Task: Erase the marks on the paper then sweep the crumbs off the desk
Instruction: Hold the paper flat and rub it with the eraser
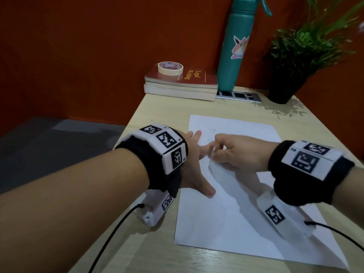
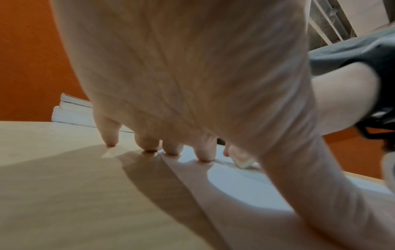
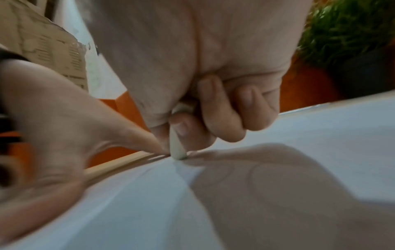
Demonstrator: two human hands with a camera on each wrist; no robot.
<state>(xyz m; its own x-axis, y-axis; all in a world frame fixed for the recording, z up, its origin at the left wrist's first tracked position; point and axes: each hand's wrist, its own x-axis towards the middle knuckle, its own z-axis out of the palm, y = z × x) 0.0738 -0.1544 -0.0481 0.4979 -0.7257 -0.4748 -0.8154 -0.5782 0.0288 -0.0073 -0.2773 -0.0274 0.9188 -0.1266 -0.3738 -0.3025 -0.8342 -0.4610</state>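
Note:
A white sheet of paper lies on the light wooden desk. Faint grey marks and a few dark specks show near its far end. My left hand is spread flat, with the fingers pressing on the paper's left edge and the desk. My right hand pinches a small white eraser between thumb and fingers. The eraser's tip touches the paper just beside the left index finger. In the left wrist view the eraser shows beyond the fingers.
At the desk's far end stand a stack of books with a tape roll on top, a teal bottle and a potted plant. The desk's left edge drops to a grey floor. Black cables trail from both wrists.

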